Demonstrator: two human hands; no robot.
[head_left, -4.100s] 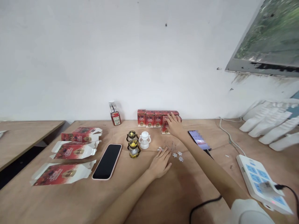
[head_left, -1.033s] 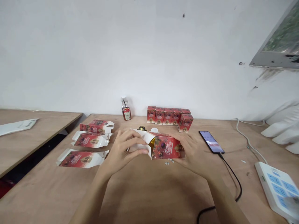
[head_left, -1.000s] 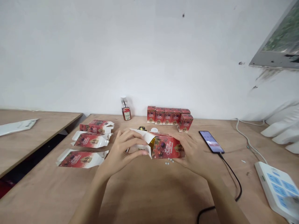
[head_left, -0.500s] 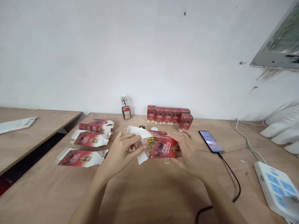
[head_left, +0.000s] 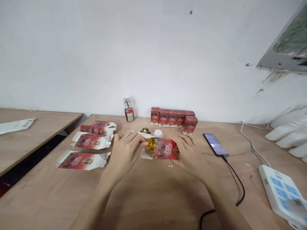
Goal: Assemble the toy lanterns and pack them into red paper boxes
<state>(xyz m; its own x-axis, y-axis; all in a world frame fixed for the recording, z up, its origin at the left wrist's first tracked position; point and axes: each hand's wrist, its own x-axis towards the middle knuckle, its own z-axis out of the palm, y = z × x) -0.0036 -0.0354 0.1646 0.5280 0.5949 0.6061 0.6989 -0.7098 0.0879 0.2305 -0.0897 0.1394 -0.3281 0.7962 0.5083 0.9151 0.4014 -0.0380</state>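
My right hand [head_left: 189,155] is wrapped round the right end of a red printed carton [head_left: 166,148], which lies sideways with its open end to the left. A shiny gold ornament [head_left: 150,144] sticks out of that open mouth between white flaps; its exact kind is partly hidden. The fingers of my left hand [head_left: 127,148] are closed at the ornament's left end and against the upper flap. Just behind the carton are a small black-and-gold round piece [head_left: 145,130] and a white round cap [head_left: 158,132].
Several closed red boxes [head_left: 168,117] stand by the wall. Flat, open-flapped cartons [head_left: 82,160] lie at left. A bottle of dark red liquid [head_left: 129,113] stands behind. To the right are a phone [head_left: 213,143] with a black cable [head_left: 236,180] and a power strip [head_left: 280,190].
More of the gold ornament shows outside the carton's mouth. My left fingers have closed in on it from the spread flap, and the carton has turned slightly.
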